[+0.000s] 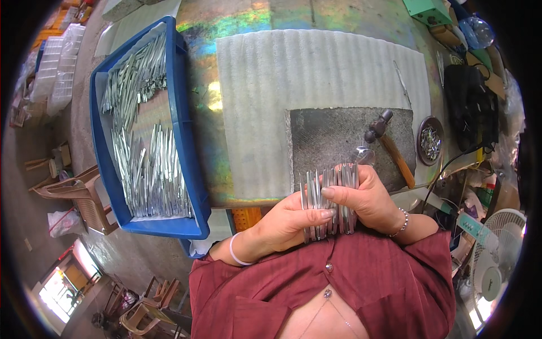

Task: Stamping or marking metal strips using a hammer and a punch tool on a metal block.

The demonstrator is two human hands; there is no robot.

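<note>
— What do you have in the grip?

— From my seat I see the left hand [288, 220] and the right hand [370, 200] both closed on one bunch of thin metal strips [341, 219]. Each thumb presses flat across the near face; I can't tell how the fingers behind are set.

— Any gap between hand and metal?

— None that I can see at the thumbs. The strips stand side by side, slightly fanned, in front of the chest, their far ends overlapping the near edge of the dark mat [327, 133] in my view.

— And around them?

— On the mat I have a hammer [396, 158], untouched, beyond the right hand. A round dish [420, 146] of small metal bits sits to its right. Off to the left, a blue tray [182, 101] holds two piles of similar strips.
</note>
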